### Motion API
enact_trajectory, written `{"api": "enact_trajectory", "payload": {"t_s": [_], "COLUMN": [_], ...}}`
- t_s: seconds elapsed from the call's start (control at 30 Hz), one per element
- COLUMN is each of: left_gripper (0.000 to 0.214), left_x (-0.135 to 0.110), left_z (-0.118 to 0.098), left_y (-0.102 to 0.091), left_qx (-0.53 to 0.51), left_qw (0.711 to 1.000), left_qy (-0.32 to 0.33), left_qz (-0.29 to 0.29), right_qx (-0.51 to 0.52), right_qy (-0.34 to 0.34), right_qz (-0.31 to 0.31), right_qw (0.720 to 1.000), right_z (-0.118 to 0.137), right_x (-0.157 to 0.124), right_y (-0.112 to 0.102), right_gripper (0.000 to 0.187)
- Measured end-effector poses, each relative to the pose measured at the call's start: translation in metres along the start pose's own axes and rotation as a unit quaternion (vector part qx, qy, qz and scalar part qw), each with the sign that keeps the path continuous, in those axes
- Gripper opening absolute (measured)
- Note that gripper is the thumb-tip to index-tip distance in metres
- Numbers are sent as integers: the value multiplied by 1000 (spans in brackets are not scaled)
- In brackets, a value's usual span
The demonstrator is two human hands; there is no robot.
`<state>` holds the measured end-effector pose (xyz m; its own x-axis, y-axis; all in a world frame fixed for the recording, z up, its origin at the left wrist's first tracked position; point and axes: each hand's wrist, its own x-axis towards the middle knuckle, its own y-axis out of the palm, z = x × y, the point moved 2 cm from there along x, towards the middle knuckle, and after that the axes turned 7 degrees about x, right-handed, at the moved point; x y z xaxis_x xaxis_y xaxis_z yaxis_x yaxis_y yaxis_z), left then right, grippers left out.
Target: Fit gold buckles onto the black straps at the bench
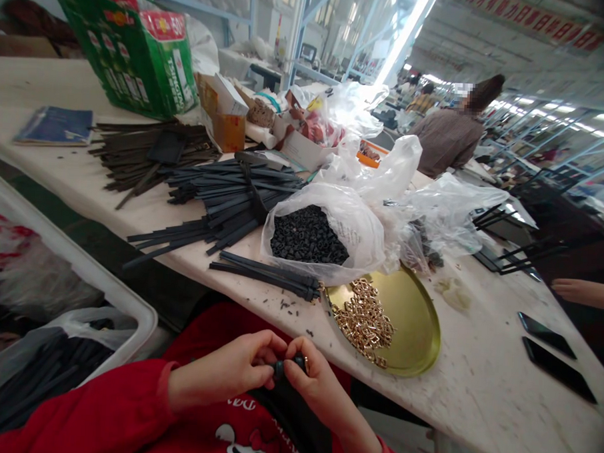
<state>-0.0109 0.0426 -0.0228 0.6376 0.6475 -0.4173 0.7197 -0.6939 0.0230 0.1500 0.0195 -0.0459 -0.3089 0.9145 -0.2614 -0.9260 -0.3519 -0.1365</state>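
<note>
My left hand and my right hand meet above my lap, fingers pinched around a black strap. A bit of gold metal, probably a buckle, shows by the right fingers; how it joins the strap is hidden. Dark material hangs below the hands over the red clothing. On the table ahead, a round gold tray holds many small gold buckles. A plastic bag full of small black loops stands behind it. A bundle of black straps lies left of the tray, its ends near the buckles.
More black straps and brown straps are piled at the left. A green carton, a blue booklet and two dark phones lie on the table. A white bin is at my left. Another person's hand shows at right.
</note>
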Motion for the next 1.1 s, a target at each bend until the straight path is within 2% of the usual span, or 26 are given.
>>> {"api": "enact_trajectory", "payload": {"t_s": [0.17,0.3,0.43,0.53,0.67,0.73,0.8,0.87,0.97,1.03,1.1], "left_gripper": [28,27,23,20,24,27,28,26,23,21,19], "left_x": [6,9,7,8,12,14,17,26,49,69,88], "left_z": [6,8,7,9,12,10,3,-9,-27,-33,-34], "left_y": [2,2,-6,-8,-1,0,-8,-24,-54,-69,-77], "left_qx": [17,-12,13,42,65,97,173,293,470,529,553], "left_qw": [999,1000,996,993,994,993,984,955,860,811,788], "left_qy": [0,-24,-73,-91,-71,-56,-20,31,94,121,136], "left_qz": [-27,3,52,63,52,45,23,-40,-175,-220,-235], "right_qx": [-57,-38,-36,-72,-58,-38,-50,-115,-253,-337,-414], "right_qy": [-66,-70,-69,-75,-91,-100,-110,-122,-152,-184,-210], "right_qz": [1,17,-47,-58,-39,-51,-86,-143,-233,-263,-269], "right_qw": [996,997,996,993,993,993,989,975,927,885,844], "right_z": [8,2,-11,-13,-11,-11,-11,-10,-1,6,10], "right_x": [-7,-11,-9,-7,-8,-6,1,16,46,68,85], "right_y": [3,6,5,6,13,15,11,-1,-26,-39,-47], "right_gripper": [15,16,19,22,22,23,24,23,23,22,19]}}
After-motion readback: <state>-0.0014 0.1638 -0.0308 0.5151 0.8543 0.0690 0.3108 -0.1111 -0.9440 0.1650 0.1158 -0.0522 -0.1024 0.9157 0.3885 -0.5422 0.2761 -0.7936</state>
